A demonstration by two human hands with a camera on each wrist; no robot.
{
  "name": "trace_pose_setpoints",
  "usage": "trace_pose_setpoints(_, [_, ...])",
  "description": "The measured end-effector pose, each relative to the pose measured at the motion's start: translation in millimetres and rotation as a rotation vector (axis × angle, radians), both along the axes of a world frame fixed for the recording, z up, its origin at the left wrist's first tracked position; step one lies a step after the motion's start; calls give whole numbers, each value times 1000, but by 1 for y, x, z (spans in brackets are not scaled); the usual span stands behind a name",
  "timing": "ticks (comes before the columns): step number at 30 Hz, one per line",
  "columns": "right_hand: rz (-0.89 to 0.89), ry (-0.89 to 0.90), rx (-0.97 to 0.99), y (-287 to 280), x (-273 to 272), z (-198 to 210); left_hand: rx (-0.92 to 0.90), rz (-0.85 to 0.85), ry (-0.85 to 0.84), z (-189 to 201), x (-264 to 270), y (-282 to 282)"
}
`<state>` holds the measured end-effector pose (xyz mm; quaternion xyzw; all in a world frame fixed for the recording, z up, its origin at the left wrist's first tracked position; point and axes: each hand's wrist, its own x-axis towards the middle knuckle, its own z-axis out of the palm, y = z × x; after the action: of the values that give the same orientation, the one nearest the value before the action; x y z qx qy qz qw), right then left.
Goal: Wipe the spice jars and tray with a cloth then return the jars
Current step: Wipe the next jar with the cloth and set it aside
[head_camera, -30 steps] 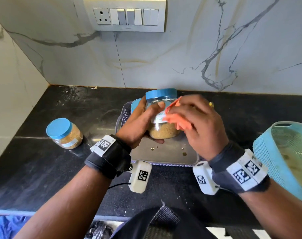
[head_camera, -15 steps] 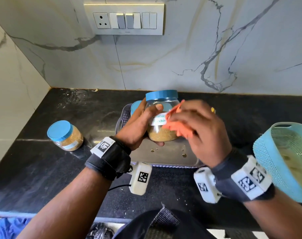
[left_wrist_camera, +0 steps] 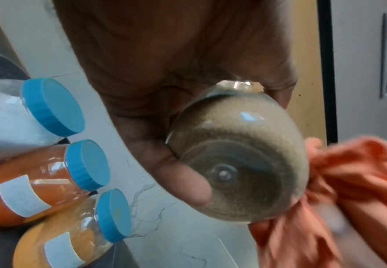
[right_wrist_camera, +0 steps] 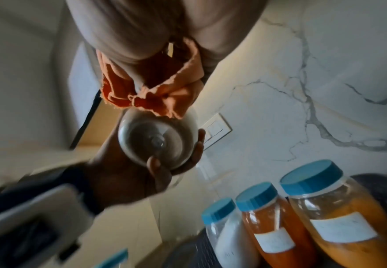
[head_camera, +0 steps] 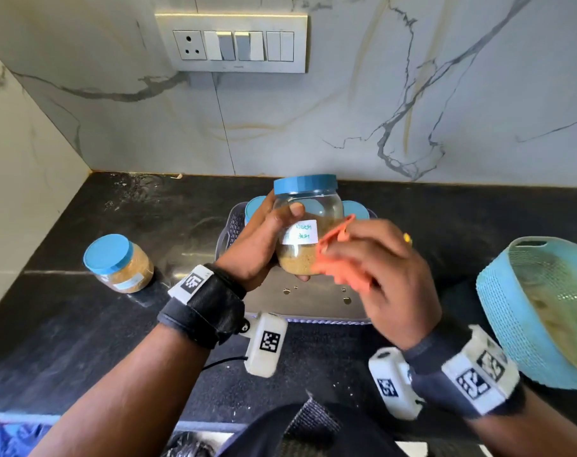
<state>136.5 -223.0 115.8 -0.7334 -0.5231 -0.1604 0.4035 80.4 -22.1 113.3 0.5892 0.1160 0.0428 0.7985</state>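
held jar: your left hand [head_camera: 264, 239] has the jar [head_camera: 308, 225] off the worktop, directly over the tray [head_camera: 300, 308], fingers and thumb wrapped round its left side, thumb on the front above the label.
axis: jar's long axis is upright, blue lid [head_camera: 305, 183] on top, base down. Both wrist views look up at the base, so it rests on nothing.
cloth hand: your right hand [head_camera: 379, 272] has its fingers closed round the bunched orange cloth [head_camera: 336, 255], pressed on the jar's lower right side.
key relation: jar sits left of the cloth hand; cloth touches the right wall only, your left palm covers the left wall. That side can't be reached until you turn the jar about its upright axis.
nearer hand: left carries the jar, right does the rubbing; both meet at the jar.
step, my read: mid-wipe on this 1 jar. The lid shows no cloth contact now.
other jars: 3 with blue lids [right_wrist_camera: 279, 217] stand in a row at the tray's back edge; 1 more jar [head_camera: 118, 263] stands on the worktop [head_camera: 66, 324] well left of the tray.
tray: droplets on its bare front part, so likely not wiped yet.
risk: 1-handed hold on a smooth wall; press the cloth too hard and it could slip.
basket: blue basket [head_camera: 541, 311] at the worktop's right edge, not involved.
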Motion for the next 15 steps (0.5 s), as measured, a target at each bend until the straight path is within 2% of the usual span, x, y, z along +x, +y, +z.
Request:
trace_pose_setpoints(3, [47, -107, -64, -8, -3, -7, -23, 34, -4, -7, -1, 0])
trace_pose_setpoints(7, [-1, 74, 109, 1, 27, 21, 6, -112, 1, -11, -2, -7])
trace_pose_setpoints(9, [-45, 99, 137, 5, 31, 28, 11, -117, 4, -8, 0, -8])
trace_pose_setpoints(12, [-51, 93, 114, 2, 7, 15, -27, -71, -8, -3, 1, -4])
trace_pose_setpoints(15, [-37, 2, 34, -4, -12, -6, -53, -46, -12, -2, -2, 3])
